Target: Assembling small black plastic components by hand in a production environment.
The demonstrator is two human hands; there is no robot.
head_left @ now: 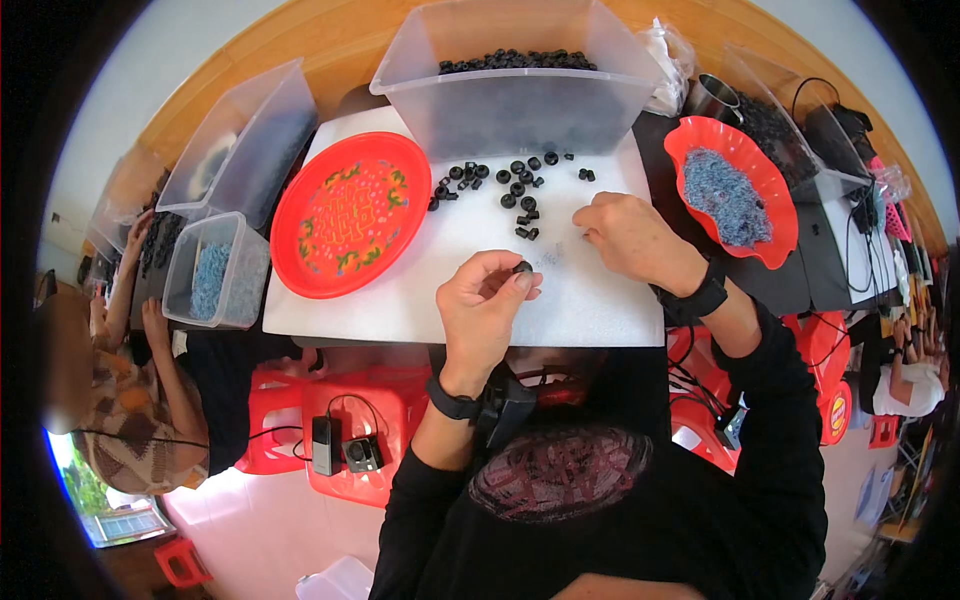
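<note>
My left hand (pixel 480 312) is closed over the near part of the white board, a small round black plastic part (pixel 523 267) pinched between thumb and fingertips. To its right, my right hand (pixel 632 238) hovers low over the board with thumb and fingers drawn together; whatever they hold is too small or hidden. Between the hands, tiny grey bits (pixel 549 255) lie on the white board (pixel 450 235). Beyond them are scattered several loose black parts (pixel 508 201), some round and some narrow.
A large clear bin (pixel 515 115) of black parts stands at the back. On the left are a red patterned tray (pixel 350 215) and a clear tub (pixel 215 270) of blue-grey pieces. A red scalloped dish (pixel 780 225) holds similar pieces on the right. Another person's arm (pixel 130 255) shows far left.
</note>
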